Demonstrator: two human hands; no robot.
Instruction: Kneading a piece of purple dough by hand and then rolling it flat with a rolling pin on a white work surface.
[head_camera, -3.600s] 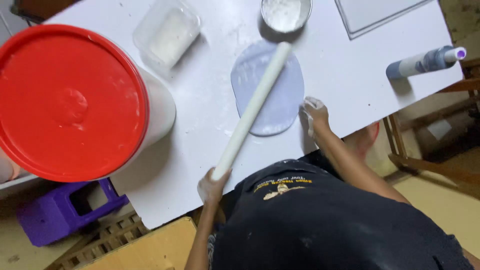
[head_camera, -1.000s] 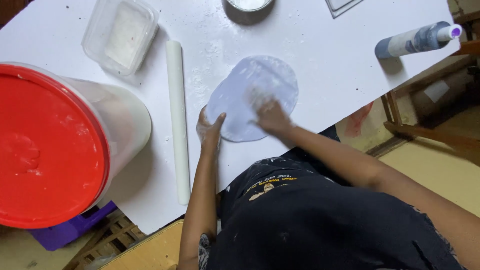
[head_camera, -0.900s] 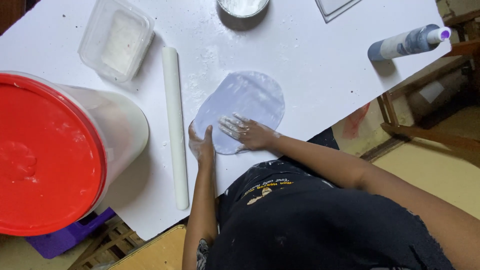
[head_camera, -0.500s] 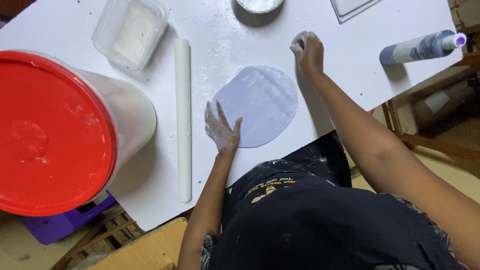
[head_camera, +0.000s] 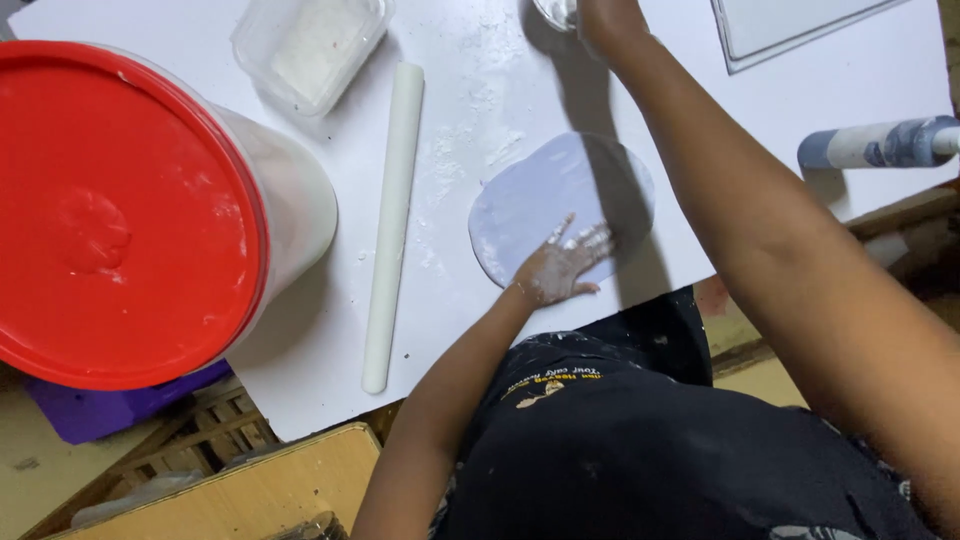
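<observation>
A flat, rolled-out sheet of pale lilac paste (head_camera: 560, 195) lies on the white table (head_camera: 470, 90). My left hand (head_camera: 562, 265), dusted with white powder, rests flat with fingers spread on the sheet's near edge. My right hand (head_camera: 605, 18) reaches across to the far edge of the table, at a small metal bowl (head_camera: 555, 10) that is mostly cut off by the frame. Whether it holds anything is hidden. A long white rolling pin (head_camera: 392, 215) lies untouched to the left of the sheet.
A large white bucket with a red lid (head_camera: 120, 200) stands at the left. A clear plastic tub of white powder (head_camera: 310, 45) sits at the back. A grey-blue bottle (head_camera: 880, 145) lies at the right edge. A flat white board (head_camera: 800, 25) is at the back right.
The rolling pin was set down to the left of the sheet. Both hands smoothed the sheet, then my right hand reached far across to the bowl while the left stayed on the sheet.
</observation>
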